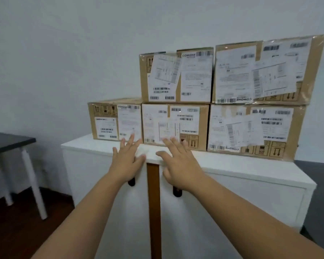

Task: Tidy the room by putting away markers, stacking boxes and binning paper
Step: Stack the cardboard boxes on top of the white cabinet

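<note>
Several cardboard boxes with white shipping labels stand on a white cabinet (232,165). The bottom row holds a small left box (108,118), a middle box (174,124) and a large right box (254,129). Two more sit on top: one (176,75) above the middle box, a wide one (266,70) above the right. My left hand (126,159) reaches forward with fingers spread, its fingertips near the foot of the small left box. My right hand (176,161) is also spread, fingertips close to the middle box's lower edge. Neither hand holds anything.
The cabinet has two white doors with dark handles (177,191) and a brown strip (153,202) between them. A dark-topped table with white legs (11,143) stands at the left. The floor is dark wood at the lower left. A pale wall runs behind.
</note>
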Demonstrator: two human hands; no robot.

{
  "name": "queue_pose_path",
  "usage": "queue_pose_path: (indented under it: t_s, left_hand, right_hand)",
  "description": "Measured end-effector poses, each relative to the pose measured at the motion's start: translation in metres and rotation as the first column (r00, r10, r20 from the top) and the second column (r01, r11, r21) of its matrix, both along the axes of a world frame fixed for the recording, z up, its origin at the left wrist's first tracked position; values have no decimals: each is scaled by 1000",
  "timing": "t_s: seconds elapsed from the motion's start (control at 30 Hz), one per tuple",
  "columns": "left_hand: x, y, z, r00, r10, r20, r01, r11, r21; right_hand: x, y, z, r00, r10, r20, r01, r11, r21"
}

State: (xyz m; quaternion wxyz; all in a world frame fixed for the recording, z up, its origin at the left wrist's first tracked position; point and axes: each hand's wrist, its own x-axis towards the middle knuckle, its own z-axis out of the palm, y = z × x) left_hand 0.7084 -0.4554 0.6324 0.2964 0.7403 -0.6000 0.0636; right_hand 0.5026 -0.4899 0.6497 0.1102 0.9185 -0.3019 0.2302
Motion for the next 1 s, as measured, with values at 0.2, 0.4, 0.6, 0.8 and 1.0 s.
queue_pose_path:
  t_s: [0.2, 0.4, 0.6, 0.8, 1.0]
  left_hand:
    - [16, 89, -127, 980, 124, -156, -111, 990, 89]
    - [20, 176, -233, 924, 282, -260, -172, 911, 375]
    - [1, 288, -344, 808, 510, -295, -232, 736, 636]
    - [-37, 404, -456, 545, 755, -365, -239, 557, 795]
    - [-77, 481, -562, 291, 851, -436, -201, 500, 842]
  right_hand:
    - [26, 42, -101, 960, 179, -215, -159, 981, 109]
    - [40, 76, -193, 928, 232, -291, -83, 891, 446]
    - [22, 118, -321, 850, 233, -472, 220, 658, 720]
    - [2, 175, -425, 793, 282, -540, 419, 393, 819]
    - [4, 238, -498, 831, 260, -492, 463, 168, 870]
